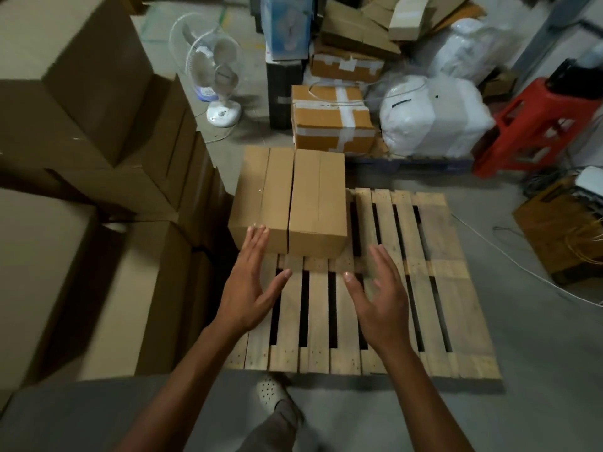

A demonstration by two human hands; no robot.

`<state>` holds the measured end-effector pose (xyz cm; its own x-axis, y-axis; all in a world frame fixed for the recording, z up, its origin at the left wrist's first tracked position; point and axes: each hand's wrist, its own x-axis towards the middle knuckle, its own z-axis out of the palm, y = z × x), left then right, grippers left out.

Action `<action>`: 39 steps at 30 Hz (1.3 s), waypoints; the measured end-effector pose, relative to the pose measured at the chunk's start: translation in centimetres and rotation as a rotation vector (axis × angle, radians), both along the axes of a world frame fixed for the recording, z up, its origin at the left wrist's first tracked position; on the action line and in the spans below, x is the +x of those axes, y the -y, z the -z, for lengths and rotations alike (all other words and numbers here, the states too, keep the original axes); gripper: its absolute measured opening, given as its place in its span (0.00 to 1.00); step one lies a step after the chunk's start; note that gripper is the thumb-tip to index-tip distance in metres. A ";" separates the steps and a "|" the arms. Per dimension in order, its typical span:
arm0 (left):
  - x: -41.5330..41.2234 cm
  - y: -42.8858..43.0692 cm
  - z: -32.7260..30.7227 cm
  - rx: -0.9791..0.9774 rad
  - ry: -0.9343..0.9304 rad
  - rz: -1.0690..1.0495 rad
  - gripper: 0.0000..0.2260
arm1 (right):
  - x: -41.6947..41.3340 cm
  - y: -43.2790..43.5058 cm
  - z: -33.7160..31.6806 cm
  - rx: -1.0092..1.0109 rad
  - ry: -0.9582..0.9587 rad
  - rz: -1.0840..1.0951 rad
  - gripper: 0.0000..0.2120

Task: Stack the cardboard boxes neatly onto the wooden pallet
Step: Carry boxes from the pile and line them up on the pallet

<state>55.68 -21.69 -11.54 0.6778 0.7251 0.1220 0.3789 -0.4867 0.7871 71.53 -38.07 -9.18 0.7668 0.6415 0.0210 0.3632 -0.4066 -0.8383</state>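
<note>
Pallet front and centre: the wooden pallet (pixel 440 288) lies flat on the concrete floor (pixel 538 370), slats running away from the camera. Two plain cardboard boxes sit on its far left corner, side by side. The left box (pixel 261 197) and the right box (pixel 318 197) touch along their long sides, with only a thin dark seam between them, and their near faces line up closely.

Both arms are reaching in. The left hand (pixel 248 288) is flat and spread, fingers straight, with its fingertips at the near top edge of the left box; whether they truly press on it is hard to say. The right hand (pixel 381 295) is spread too, palm turned inward and gripping nothing. It hovers over the bare slats just in front of the right box's near corner, apart from it.

To the left, a stack of brown cartons (pixel 81 93) rises close beside the pallet. Beyond the pallet stand a white fan (pixel 215 70), a taped box (pixel 329 119), bulging white sacks (pixel 434 115) and a red stool (pixel 538 125). At the bottom edge a pale perforated shoe (pixel 272 391) is planted just short of the pallet's near end.
</note>
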 end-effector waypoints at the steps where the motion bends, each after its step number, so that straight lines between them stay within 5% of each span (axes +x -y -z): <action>1: -1.1 1.1 -0.5 0.007 0.009 -0.017 0.38 | -1.1 1.3 -0.4 0.006 0.005 -0.015 0.37; 18: -20.3 19.0 -5.0 0.134 -0.036 -0.339 0.36 | -19.0 13.0 -3.0 -0.016 0.078 -0.423 0.32; 29: -38.2 17.3 -3.6 0.123 -0.067 -0.607 0.35 | -32.3 6.9 -2.9 0.001 0.021 -0.630 0.32; 39: -53.9 7.0 -4.1 0.147 -0.124 -0.628 0.34 | -47.8 -4.0 -2.4 0.052 -0.045 -0.639 0.31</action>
